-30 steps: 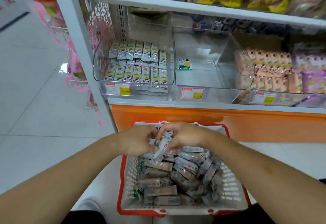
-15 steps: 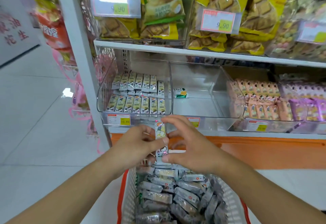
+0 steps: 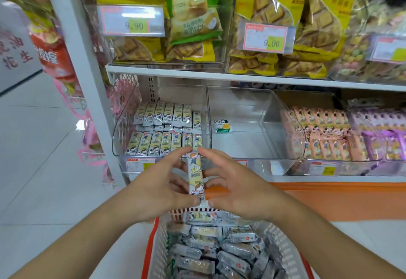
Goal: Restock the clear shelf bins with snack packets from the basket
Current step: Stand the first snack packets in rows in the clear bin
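The shelf unit (image 3: 241, 76) filled the upper two thirds of the frame, its white upright running down the left. On the top shelf, at the upper edge, stood clear bins of yellow biscuit bags (image 3: 307, 25) and one green bag (image 3: 193, 10), with 9.90 price tags on the fronts.

The basket (image 3: 283, 252), white mesh with a red rim, sat at bottom centre, heaped with grey packets (image 3: 219, 248).

On the lower shelf, mid-frame, four bins stood side by side. Left bin (image 3: 123, 133): two neat rows of white packets standing on end. Middle bin (image 3: 252, 111): one small green-and-yellow packet (image 3: 222, 126) near its back left, otherwise bare floor. To the right, a bin of pink packets (image 3: 325, 133), then purple packets (image 3: 382, 133) at the frame edge.

Left hand (image 3: 160, 188) and right hand (image 3: 237, 188) were at centre frame, above the basket's far rim and in front of the left bin's lip. Both pinched a single long packet (image 3: 195, 175), held upright between them: forefingers at its top end, thumbs at its bottom end, other fingers loosely curled.
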Available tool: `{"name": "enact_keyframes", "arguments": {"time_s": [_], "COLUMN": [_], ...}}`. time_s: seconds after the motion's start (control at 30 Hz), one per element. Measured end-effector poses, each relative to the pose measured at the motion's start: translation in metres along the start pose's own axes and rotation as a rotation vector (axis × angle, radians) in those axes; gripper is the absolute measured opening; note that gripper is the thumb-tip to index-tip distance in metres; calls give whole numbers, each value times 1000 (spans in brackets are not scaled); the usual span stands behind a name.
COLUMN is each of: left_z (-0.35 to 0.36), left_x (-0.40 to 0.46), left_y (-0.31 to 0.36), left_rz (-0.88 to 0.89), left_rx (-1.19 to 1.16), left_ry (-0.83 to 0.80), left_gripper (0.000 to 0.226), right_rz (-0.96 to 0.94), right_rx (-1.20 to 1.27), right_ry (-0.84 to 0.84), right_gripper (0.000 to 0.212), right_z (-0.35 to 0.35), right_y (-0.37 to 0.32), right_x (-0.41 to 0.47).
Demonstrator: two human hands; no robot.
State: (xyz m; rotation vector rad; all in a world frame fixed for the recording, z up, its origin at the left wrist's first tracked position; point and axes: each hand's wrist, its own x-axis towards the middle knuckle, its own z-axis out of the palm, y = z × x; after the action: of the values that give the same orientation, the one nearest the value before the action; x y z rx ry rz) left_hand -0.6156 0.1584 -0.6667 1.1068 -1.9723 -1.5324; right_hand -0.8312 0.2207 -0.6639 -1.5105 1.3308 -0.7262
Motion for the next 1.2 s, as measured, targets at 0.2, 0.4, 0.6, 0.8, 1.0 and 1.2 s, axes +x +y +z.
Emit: {"name": "enact_keyframes", "arguments": {"time_s": [0.2,0.4,0.6,0.8,1.0,1.2], "left_z": [-27,-72,-83,-90,-85,-75], "left_x": [34,125,216,254,255,227], "left_y": [18,33,13,-3,-3,1], "left_rz": [108,79,-29,-94,-88,-4], "left_rx": [334,786,952,1088,1110,1004], "left_ry": [186,207,106,7,18,77], "left_gripper": [101,103,110,102,104,95], "right_rz": [31,259,265,262,279,271], "right_rx": [-262,-590,-776,-827,-838,-793], "right_ry": [357,406,330,313,319,295], "right_gripper": [67,54,62,79,88,56], "right_z": [-36,-56,-51,-53,-49,-50], "right_y": [7,41,54,55,52,49], "right_x": [11,23,35,40,41,35]}}
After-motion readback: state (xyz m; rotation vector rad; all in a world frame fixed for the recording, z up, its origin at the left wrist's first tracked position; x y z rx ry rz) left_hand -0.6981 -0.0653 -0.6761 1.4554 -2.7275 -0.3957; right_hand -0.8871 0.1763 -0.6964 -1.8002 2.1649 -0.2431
